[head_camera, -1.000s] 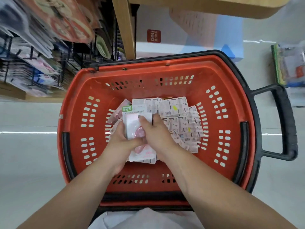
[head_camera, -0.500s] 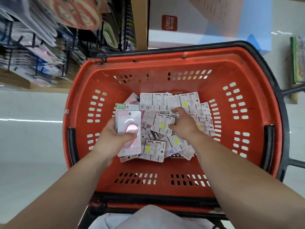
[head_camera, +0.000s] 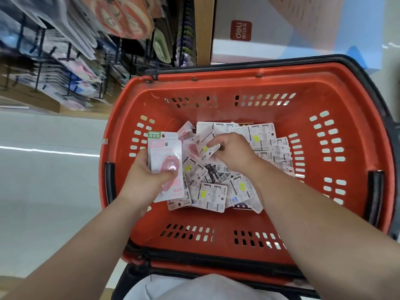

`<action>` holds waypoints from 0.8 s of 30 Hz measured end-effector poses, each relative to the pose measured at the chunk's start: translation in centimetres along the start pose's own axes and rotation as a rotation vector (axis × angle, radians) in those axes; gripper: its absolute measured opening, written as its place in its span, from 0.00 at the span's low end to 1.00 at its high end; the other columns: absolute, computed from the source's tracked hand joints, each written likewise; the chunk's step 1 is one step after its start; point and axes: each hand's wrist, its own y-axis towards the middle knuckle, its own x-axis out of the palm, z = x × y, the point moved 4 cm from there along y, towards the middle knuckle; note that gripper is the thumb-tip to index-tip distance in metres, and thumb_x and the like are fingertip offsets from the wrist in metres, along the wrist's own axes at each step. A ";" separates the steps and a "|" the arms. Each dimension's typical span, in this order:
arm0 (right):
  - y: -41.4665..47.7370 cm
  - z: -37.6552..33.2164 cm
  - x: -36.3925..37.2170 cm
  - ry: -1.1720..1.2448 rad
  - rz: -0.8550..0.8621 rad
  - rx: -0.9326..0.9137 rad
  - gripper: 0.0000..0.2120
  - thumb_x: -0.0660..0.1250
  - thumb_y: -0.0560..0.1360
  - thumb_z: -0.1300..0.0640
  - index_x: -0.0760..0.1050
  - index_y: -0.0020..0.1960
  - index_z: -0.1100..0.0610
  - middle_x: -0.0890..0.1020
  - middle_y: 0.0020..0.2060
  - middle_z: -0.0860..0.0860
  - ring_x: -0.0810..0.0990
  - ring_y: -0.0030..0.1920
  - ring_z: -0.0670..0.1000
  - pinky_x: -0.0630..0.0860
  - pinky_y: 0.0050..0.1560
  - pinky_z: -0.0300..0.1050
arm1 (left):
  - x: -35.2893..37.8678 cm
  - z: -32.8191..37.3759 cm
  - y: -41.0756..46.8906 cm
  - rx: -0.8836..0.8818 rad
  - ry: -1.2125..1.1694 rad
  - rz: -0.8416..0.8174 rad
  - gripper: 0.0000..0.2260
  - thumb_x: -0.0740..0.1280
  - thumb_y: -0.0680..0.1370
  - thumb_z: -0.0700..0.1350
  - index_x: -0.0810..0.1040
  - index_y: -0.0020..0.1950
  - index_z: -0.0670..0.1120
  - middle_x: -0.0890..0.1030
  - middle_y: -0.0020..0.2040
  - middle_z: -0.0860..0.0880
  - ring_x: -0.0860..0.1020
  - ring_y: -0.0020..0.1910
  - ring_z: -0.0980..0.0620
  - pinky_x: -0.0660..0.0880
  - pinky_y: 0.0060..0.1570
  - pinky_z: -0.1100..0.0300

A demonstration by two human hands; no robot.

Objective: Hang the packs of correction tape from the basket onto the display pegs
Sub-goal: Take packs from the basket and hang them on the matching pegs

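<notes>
Gripping pack stack [head_camera: 165, 156] in L hand [head_camera: 147, 176], long axis hole-end away, R hand [head_camera: 234, 152] fingers [head_camera: 219, 140] pinching loose pack [head_camera: 206, 153].

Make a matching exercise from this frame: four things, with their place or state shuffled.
Column one:
1. left hand
2. right hand
3. basket
4. display pegs

Column two:
A. upper left of the view, hung with goods
B. grips a stack of pink packs, fronts up
C. pinches a single pack on the pile
D. orange-red, with slotted walls

Pairs: 1-B, 2-C, 3-D, 4-A.
</notes>
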 end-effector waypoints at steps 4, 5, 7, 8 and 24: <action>-0.2 -0.1 -1.2 0.141 0.131 -0.057 0.06 0.79 0.72 0.59 0.86 0.47 0.50 0.78 0.43 0.47 0.76 0.38 0.45 0.73 0.43 0.41 | -0.5 0.3 -0.2 0.021 -0.036 0.016 0.26 0.76 0.75 0.33 0.76 0.64 0.58 0.85 0.57 0.54 0.86 0.54 0.51 0.84 0.47 0.50; -0.6 -0.2 -1.7 0.149 0.156 -0.086 0.05 0.80 0.71 0.57 0.86 0.45 0.51 0.75 0.45 0.47 0.75 0.41 0.43 0.72 0.45 0.38 | -0.4 0.5 -0.3 0.019 -0.044 0.008 0.26 0.75 0.75 0.33 0.76 0.65 0.58 0.85 0.57 0.53 0.86 0.55 0.50 0.84 0.50 0.47; -1.9 -0.4 -2.9 0.208 0.161 -0.101 0.05 0.79 0.72 0.56 0.83 0.44 0.53 0.76 0.47 0.49 0.76 0.44 0.43 0.73 0.49 0.37 | 0.1 0.8 -0.2 0.022 -0.042 -0.023 0.25 0.75 0.76 0.35 0.75 0.66 0.57 0.85 0.58 0.51 0.85 0.56 0.48 0.83 0.55 0.43; -2.9 -0.7 -3.4 0.251 0.126 -0.084 0.05 0.77 0.74 0.56 0.81 0.44 0.54 0.79 0.46 0.52 0.78 0.43 0.46 0.77 0.47 0.42 | 0.5 1.0 -0.3 0.029 -0.043 -0.043 0.23 0.74 0.76 0.35 0.74 0.65 0.57 0.84 0.58 0.51 0.85 0.57 0.48 0.83 0.56 0.43; -5.0 -1.8 -1.2 0.508 0.246 0.091 0.11 0.65 0.82 0.46 0.74 0.44 0.51 0.77 0.37 0.46 0.76 0.37 0.48 0.73 0.36 0.43 | 6.8 1.6 0.0 0.055 -0.148 -0.248 0.33 0.80 0.72 0.38 0.71 0.72 0.56 0.86 0.58 0.53 0.86 0.56 0.50 0.84 0.45 0.56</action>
